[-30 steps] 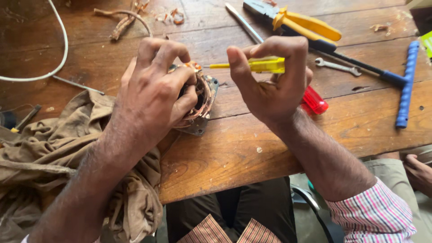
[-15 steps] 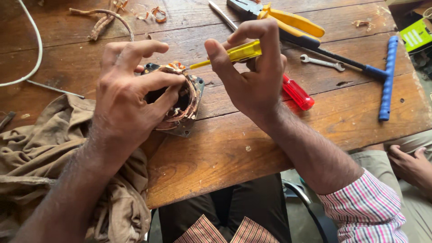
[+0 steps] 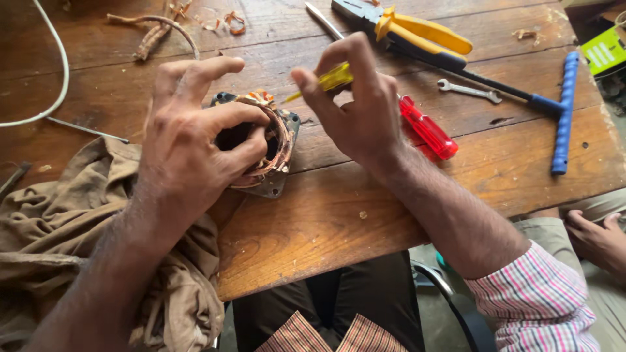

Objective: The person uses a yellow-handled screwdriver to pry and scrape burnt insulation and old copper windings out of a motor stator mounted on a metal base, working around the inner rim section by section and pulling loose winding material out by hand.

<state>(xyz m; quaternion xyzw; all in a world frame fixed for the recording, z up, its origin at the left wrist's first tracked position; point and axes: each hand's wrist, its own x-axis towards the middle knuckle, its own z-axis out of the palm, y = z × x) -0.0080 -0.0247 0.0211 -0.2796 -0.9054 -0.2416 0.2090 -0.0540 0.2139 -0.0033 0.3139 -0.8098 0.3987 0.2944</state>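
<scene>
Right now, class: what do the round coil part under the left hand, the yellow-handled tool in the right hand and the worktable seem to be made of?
Round coil part: likely copper windings, reddish-brown sheen, on a dull grey metal plate.
Yellow-handled tool: apparently clear yellow plastic, glossy; the slim tip looks like metal.
Worktable: wood, worn, with visible grain, plank seams and scuffs.
Left hand grips the coil; right hand pinches the tool.

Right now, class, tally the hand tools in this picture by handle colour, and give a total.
Yellow: 2 – small screwdriver in the right hand; pliers
Red: 1 – screwdriver
Blue: 1 – T-handle wrench
Bare metal: 1 – spanner
Total: 5
</scene>
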